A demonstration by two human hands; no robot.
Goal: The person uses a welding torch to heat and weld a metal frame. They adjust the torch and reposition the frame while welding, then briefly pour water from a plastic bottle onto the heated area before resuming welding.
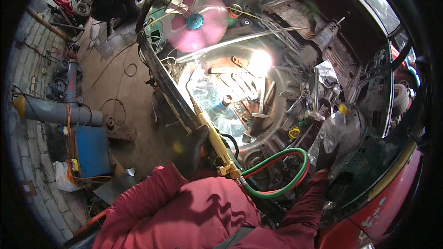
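Observation:
A brass gas torch [215, 140] slants across the near edge of the stripped car body, its thin bent nozzle pointing up and away. My left hand [194, 148], in a dark glove, is right beside the torch body; its fingers are lost in shadow, so whether they grip it cannot be made out. Green and red hoses [296, 152] loop to the right from the torch's rear end. At the right, my right hand [326, 157], also dark-gloved, is closed around the lower part of a clear plastic bottle [330, 133] with a yellow cap.
A hammer [261, 103] and other tools lie in the brightly lit round floor well. Beyond it stands a pink disc [203, 23] with a teal hub. A yellow tape measure [294, 133] sits near the bottle. Left on the floor are a grey gas cylinder [62, 112] and blue box [92, 151].

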